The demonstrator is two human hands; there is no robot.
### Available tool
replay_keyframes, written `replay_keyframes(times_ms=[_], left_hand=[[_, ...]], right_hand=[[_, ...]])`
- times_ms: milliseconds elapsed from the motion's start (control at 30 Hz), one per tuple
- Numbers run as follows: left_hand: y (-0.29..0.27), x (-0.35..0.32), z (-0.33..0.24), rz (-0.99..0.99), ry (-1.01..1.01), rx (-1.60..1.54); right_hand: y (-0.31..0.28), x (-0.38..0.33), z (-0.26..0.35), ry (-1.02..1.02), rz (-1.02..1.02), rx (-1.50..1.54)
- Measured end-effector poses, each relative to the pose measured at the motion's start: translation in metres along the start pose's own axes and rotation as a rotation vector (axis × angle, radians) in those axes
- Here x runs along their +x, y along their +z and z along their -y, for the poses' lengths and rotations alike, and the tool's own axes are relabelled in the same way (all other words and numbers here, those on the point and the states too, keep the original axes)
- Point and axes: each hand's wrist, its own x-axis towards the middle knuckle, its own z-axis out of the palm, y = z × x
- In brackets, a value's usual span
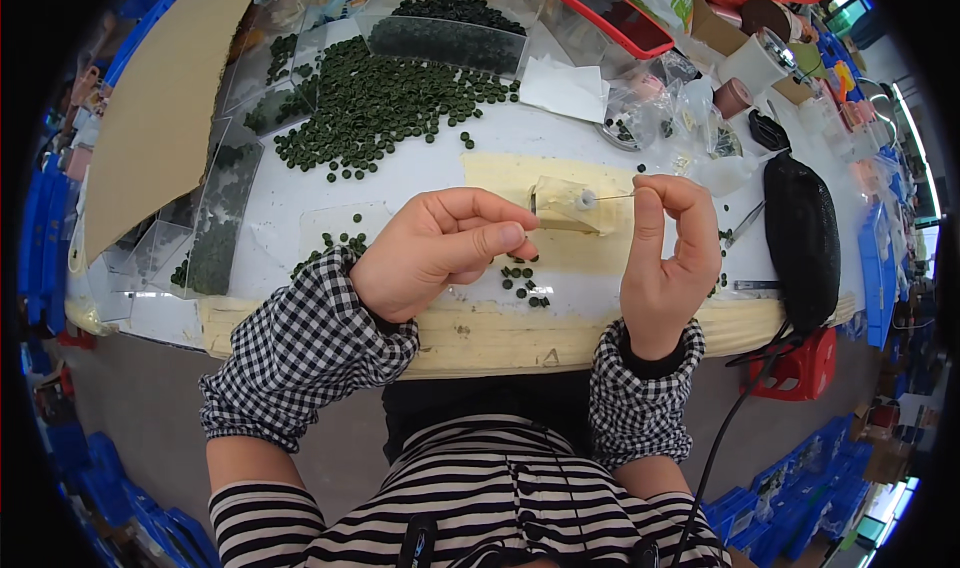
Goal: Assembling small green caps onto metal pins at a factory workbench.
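My right hand (672, 258) is closed, thumb and forefinger pinching the end of a thin, straight, needle-like wire (612, 197). The wire runs left to a small whitish nub (586, 200) on a block wrapped in cream tape (563, 190). Across from it my left hand (440, 248) is closed too, its thumb and forefinger brought together at the block's left side. What they hold, if anything, is too small to make out. Below the block lie several small dark green round pieces (520, 283), some of them partly behind my left fingertips.
A large heap of the green pieces (390, 98) spreads across the white table, with a clear bin (445, 38) behind. Cardboard (160, 98) stands at left. A red-cased phone (600, 10), white tissue (565, 88), tweezers (746, 223) and a black pouch (802, 238) lie around.
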Motion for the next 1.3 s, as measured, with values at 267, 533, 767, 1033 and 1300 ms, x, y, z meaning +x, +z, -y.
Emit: replay_keyframes(times_ms=[267, 533, 767, 1033, 1300], left_hand=[[-0.002, -0.001, -0.002, 0.008, 0.006, -0.052], [0.001, -0.003, -0.001, -0.003, 0.059, -0.022], [0.001, -0.001, 0.0, -0.036, 0.046, -0.011], [-0.001, -0.002, 0.001, -0.031, 0.06, -0.039], [0.01, -0.006, -0.003, -0.08, 0.124, 0.139]], right_hand=[[-0.005, 0.003, -0.002, -0.066, 0.183, -0.287], [-0.079, -0.001, -0.004, 0.146, 0.151, -0.428], [-0.09, -0.018, -0.015, 0.1, 0.405, -0.579], [-0.078, -0.013, -0.02, 0.005, 0.451, -0.645], [-0.036, -0.011, 0.016, 0.143, 0.316, -0.057]])
